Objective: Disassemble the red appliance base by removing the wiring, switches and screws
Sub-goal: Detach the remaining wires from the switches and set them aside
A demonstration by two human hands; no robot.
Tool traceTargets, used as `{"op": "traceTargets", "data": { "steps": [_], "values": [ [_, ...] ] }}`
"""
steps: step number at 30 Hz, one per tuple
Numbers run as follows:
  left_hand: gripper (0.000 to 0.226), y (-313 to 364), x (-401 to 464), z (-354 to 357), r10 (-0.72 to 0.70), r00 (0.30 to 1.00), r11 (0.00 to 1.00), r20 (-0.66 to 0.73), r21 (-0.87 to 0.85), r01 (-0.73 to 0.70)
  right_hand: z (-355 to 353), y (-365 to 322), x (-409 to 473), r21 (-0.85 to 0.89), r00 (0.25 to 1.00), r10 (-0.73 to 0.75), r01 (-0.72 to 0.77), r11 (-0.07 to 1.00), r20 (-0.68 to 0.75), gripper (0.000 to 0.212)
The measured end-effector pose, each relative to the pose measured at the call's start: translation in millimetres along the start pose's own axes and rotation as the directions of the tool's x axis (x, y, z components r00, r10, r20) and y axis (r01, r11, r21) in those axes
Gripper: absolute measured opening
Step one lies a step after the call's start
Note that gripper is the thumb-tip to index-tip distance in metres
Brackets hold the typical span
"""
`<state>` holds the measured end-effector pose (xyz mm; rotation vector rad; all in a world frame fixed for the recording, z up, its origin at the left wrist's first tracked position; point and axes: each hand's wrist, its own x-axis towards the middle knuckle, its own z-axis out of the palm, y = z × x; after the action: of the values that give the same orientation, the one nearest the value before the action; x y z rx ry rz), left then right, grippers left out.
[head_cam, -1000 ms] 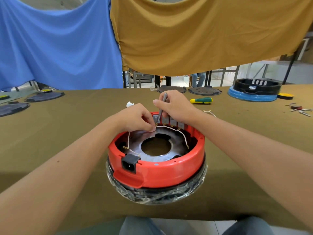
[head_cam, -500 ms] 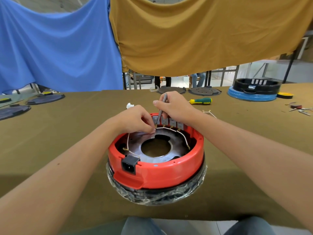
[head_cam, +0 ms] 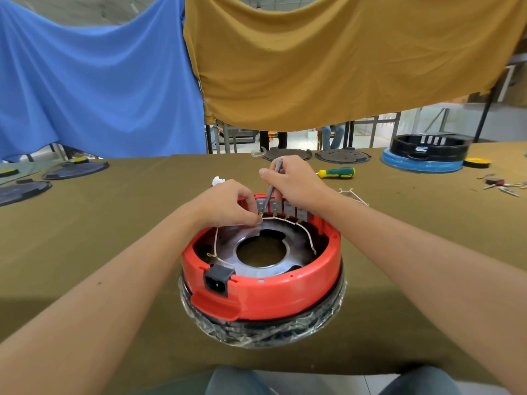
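Red base [head_cam: 265, 292] unmoved; both hands' grip unchanged.

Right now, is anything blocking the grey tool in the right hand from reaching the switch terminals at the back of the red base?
Nothing visible does. The grey tool in the right hand already points down at the leftmost switch; the left hand pinches the wire beside it, not across it.

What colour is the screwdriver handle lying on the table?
Green and yellow; the screwdriver shows best in the head view.
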<state>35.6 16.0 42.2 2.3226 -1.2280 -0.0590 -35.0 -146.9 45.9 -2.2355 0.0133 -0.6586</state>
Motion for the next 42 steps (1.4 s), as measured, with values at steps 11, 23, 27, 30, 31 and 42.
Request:
{"op": "traceTargets", "data": {
  "steps": [11, 23, 27, 30, 31, 42],
  "values": [
    [0.024, -5, 2, 0, -0.011, 0.998, 0.996, -0.056, 0.091, 0.016, -5, -2, 0, -0.009, 0.999, 0.037, -0.037, 0.999, -0.017, 0.029],
    [0.022, -5, -10, -4, -0.023, 0.998, 0.943, -0.06, 0.33, 0.042, 1, -6, -15, 0.014, 1.0, 0.015, -0.015, 1.0, 0.011, 0.033],
    [0.02, 0, -7, -9, 0.02, 1.0, 0.979, -0.013, 0.205, -0.017, -5, -5, -9, 0.023, 0.99, 0.032, -0.029, 0.999, -0.135, 0.033],
    [0.013, 6, -1, -2, 0.046, 0.999, 0.963, 0.013, 0.263, -0.048, -16, -1, -2, 0.024, 0.998, 0.051, -0.051, 0.998, -0.032, 0.03],
    [0.011, 6, 0, 1, 0.055, 0.998, 0.961, -0.002, 0.271, -0.052, -18, 1, -1, 0.01, 0.999, 0.043, -0.043, 0.999, 0.014, 0.03],
    [0.006, 1, 9, -3, 0.133, 0.991, 0.959, 0.028, 0.25, -0.136, -14, 5, -6, 0.078, 0.991, 0.006, -0.017, 0.997, 0.133, 0.03]
  ]
}}
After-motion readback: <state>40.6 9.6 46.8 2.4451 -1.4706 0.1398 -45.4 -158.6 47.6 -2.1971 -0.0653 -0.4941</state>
